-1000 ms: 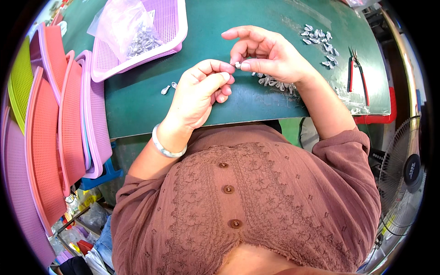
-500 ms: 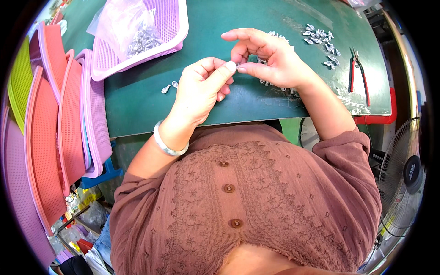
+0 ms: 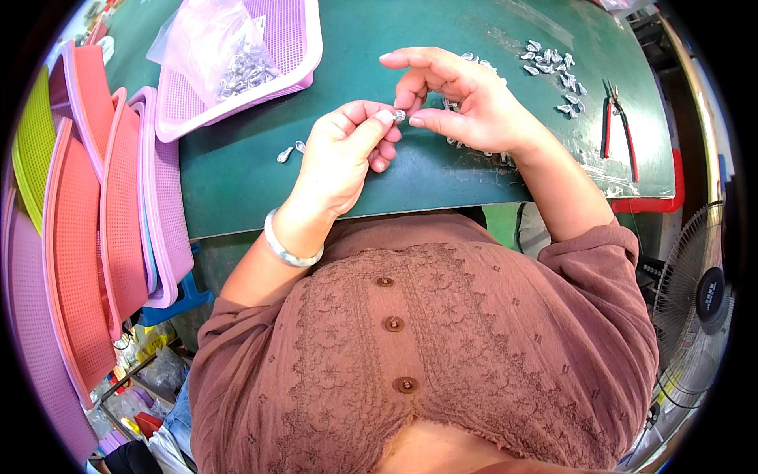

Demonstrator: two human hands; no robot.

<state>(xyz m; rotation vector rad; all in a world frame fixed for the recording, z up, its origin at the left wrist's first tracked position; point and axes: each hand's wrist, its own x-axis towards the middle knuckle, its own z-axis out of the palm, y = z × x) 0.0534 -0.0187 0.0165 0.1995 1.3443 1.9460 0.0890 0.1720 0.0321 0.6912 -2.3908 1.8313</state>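
Over the green tabletop, my left hand (image 3: 345,148) pinches a small silvery metal piece (image 3: 399,116) between thumb and fingers. Only its end shows past the thumb tip. My right hand (image 3: 466,103) is right beside it, index finger stretched out and thumb apart from the curled fingers. One curled fingertip is close to the piece; I cannot tell whether it touches. Two teardrop-shaped silvery pieces (image 3: 285,154) lie to the left of my left hand. More such pieces (image 3: 458,142) lie beneath my right hand, partly hidden by it.
A purple mesh basket (image 3: 180,103) at the back left holds a clear bag (image 3: 197,39) of silvery pieces. Several silvery pieces (image 3: 564,79) are scattered at the right, near red-handled pliers (image 3: 618,130). Stacked baskets (image 3: 75,253) line the left side; a fan (image 3: 687,292) stands at the right.
My left thumb has drawn back slightly to the left, so more of the silvery piece shows. The right hand has barely moved.
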